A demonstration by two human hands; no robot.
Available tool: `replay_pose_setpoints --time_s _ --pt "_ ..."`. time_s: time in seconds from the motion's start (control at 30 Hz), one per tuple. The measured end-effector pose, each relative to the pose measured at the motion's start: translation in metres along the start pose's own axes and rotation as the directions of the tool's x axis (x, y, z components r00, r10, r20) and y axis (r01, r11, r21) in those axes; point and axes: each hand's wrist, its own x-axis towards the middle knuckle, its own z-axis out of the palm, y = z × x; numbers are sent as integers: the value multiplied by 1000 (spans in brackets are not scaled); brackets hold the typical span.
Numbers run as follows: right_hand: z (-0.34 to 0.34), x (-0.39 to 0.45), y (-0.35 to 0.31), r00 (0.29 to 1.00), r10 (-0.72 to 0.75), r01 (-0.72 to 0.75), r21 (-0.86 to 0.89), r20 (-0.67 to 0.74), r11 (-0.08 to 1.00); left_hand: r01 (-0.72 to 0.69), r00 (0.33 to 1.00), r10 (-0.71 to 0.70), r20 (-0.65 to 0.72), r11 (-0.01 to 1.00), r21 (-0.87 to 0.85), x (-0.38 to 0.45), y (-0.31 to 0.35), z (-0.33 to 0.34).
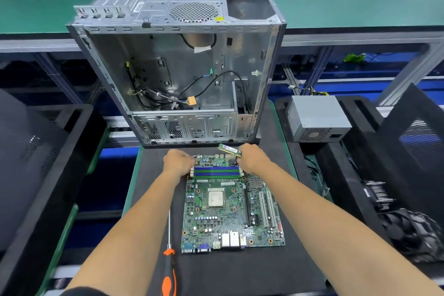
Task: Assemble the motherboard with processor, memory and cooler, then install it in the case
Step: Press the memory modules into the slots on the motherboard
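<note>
Motherboard point(230, 209) is lying flat on the black mat point(240, 271), its port side facing the person and its memory slots point(217, 172) at the far edge. One processor point(215, 197) is sitting in the socket near the board's middle. Four long slots, alternating blue and green, are running side by side across the far end, and two white expansion slots point(268, 209) are standing out along the right side.

Left hand point(177, 161) is resting at the left end of the memory slots, fingers curled down onto the latches there; whether they are pinching anything I cannot tell. Right hand point(253, 158) is sitting at the right end of the slots, fingers bent around one green memory stick point(229, 150), which is sticking out to the left above the board's far edge, tilted and not seated in any slot.

One orange-and-black screwdriver point(169, 259) is lying on the mat just left of the board, shaft pointing away from the person.

Beyond the board, one open metal case point(177, 74) is lying on its side, loose cables trailing across its floor. To the right, one grey power supply point(317, 118) is sitting on a black foam tray point(355, 175), well apart from the board, and one dark fan point(410, 233) is lying further down the same side. One black panel point(28, 151) is leaning at the left.
</note>
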Motion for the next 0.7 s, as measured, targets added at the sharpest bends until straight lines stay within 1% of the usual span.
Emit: replay_pose_setpoints --time_s 0.33,0.43,0.5,0.63,0.7 --pt "3 -1 7 1000 -24 24 29 19 999 26 1000 -27 -14 999 -48 3 -8 -1" --pt "4 -2 12 999 -46 45 72 15 996 -3 1000 3 -8 1000 -23 4 -10 -1" --pt "3 -1 12 998 -58 56 69 25 996 -15 1000 15 -13 1000 -24 3 -11 0" --pt "-7 -3 9 991 -130 128 66 27 990 -123 992 123 1 990 63 3 -9 0" --pt "-10 -4 2 980 -200 198 71 21 978 -183 983 183 1 982 43 2 -5 -2"
